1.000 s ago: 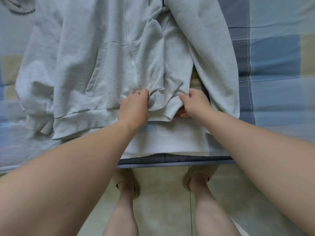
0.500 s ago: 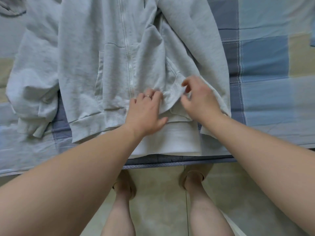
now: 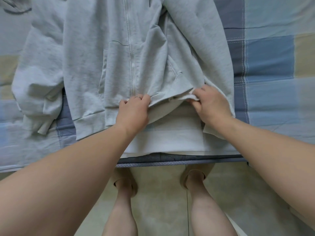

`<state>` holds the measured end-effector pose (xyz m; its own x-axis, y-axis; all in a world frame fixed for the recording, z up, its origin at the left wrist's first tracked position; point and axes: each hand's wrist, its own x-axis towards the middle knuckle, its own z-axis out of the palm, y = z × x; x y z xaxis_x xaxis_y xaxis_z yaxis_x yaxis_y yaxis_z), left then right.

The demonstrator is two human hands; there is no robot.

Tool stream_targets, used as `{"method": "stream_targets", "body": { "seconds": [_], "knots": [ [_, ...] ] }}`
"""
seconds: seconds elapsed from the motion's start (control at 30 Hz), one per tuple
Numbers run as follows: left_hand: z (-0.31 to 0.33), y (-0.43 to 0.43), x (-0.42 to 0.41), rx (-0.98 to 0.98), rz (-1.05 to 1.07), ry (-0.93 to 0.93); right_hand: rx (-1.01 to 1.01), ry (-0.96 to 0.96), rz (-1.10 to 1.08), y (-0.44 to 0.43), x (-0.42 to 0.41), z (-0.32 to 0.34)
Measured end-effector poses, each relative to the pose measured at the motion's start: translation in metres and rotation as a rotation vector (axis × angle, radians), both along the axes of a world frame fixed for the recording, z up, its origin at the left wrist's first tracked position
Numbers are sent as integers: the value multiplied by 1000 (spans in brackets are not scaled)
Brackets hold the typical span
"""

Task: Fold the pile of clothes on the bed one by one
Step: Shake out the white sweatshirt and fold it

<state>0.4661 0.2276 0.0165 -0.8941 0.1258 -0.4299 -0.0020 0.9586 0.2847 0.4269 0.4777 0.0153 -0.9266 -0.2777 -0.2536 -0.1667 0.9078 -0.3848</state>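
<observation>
A light grey zip-up hoodie [image 3: 109, 53] lies front-up on the bed, its hem toward me. My left hand [image 3: 133, 112] grips the hem just right of the zipper, fingers curled into the fabric. My right hand [image 3: 211, 106] pinches the right end of the same hem flap, which is lifted off the layer beneath. One sleeve lies bunched at the left [image 3: 37, 86], the other runs down the right side [image 3: 213, 53]. A white garment [image 3: 170, 138] lies under the hoodie at the bed's edge.
The bed carries a blue, grey and beige checked sheet [image 3: 272, 62]. Its front edge [image 3: 179, 160] runs across below my hands. My bare legs and feet stand on a pale tiled floor [image 3: 162, 193]. Another grey cloth [image 3: 13, 7] shows at top left.
Both hands have taken hold of the right front hem and spread apart, pulling it flatter. My right hand moved right and down to the flap's end.
</observation>
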Motion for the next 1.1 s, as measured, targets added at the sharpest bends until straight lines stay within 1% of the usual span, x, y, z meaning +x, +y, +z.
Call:
{"method": "stream_targets", "body": {
  "seconds": [0.07, 0.1, 0.17, 0.2, 0.27, 0.3, 0.33, 0.37, 0.4, 0.47, 0.53, 0.57, 0.67, 0.77, 0.83, 0.87, 0.97, 1.03, 1.1],
  "knots": [
    [4, 1, -1, -33, -9, -37, -46, -17, -34, 15, -4, 17],
    [6, 4, -2, -50, -10, -60, -21, -14, -46, 25, -4, 24],
    [11, 10, -5, -81, 0, -123, 104, -28, -116, 53, 0, 31],
    [15, 15, -7, -107, 0, -160, 194, -84, -174, 65, 3, 33],
    [21, 23, -10, -212, -33, -241, 342, -259, -266, 76, 7, 34],
    [23, 27, -12, -276, -58, -273, 377, -320, -291, 74, 7, 33],
    [25, 30, -14, -335, -73, -295, 394, -333, -304, 70, 7, 34],
    [25, 33, -15, -385, -78, -300, 398, -307, -292, 63, 7, 35],
    [25, 36, -16, -421, -79, -283, 387, -239, -245, 57, 7, 34],
    [24, 41, -16, -457, -104, -189, 327, -59, -82, 47, 6, 28],
    [20, 47, -14, -435, -162, -35, 243, 97, 119, 39, 6, 18],
    [17, 52, -12, -388, -181, 36, 211, 140, 164, 37, 5, 13],
    [8, 65, -16, -209, -169, 165, 105, 182, 122, 37, 1, 6],
    [1, 77, -26, -97, -199, 221, 56, 216, 112, 52, 0, 11],
    [2, 80, -28, -50, -224, 190, 55, 180, 74, 76, 4, 13],
    [2, 80, -26, -36, -245, 134, 64, 133, 47, 91, 8, 14],
    [2, 76, -11, -94, -363, -42, 153, -70, -8, 120, 15, 14],
    [-2, 73, 0, -108, -355, -55, 219, -137, -20, 116, 12, 14],
    [-6, 69, 9, -80, -297, -9, 221, -106, 8, 100, 9, 18]
  ]
}}
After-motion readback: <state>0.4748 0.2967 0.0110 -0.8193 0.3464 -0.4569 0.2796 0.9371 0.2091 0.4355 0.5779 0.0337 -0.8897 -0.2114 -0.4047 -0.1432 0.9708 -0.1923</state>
